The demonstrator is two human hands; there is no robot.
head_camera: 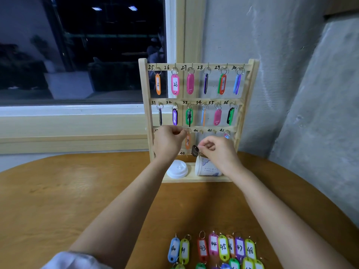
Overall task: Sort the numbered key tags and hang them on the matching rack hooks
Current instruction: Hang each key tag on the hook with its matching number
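Logging progress from the remote station. The rack (248,90) stands at the far side of the desk (77,191).

- Top rail, hooks 25 through 30: every hook carries a tag.
- Second rail, 31 through 36: likewise full.
- Third rail: this is where I am working.
  - The left grip (169,141) covers the rail's left end, so I cannot read 37 or 38.
  - Its fingers are bunched at the hook above the orange tag (187,142), marked 39. I cannot tell whether they pinch its ring.
  - Just right of that, the dark tag (194,150) hangs in the air in front of the rack. The right grip (217,150) pinches it at the ring; number unreadable.
  - The two hooks (201,131) labelled 40 and 41 are bare.
  - Hook 42 carries a pinkish tag (226,134), partly hidden.
- Bottom rail: only the label 45 shows, with nothing hanging beside it.

On the near desk lies a row of loose tags (213,247): 40, 41, 43, 44, 45, one I read as 46, 47, 48, with more cut off below.

Judgement: roughly two thirds hung. Hooks 40 and 41 and the bottom rail remain.
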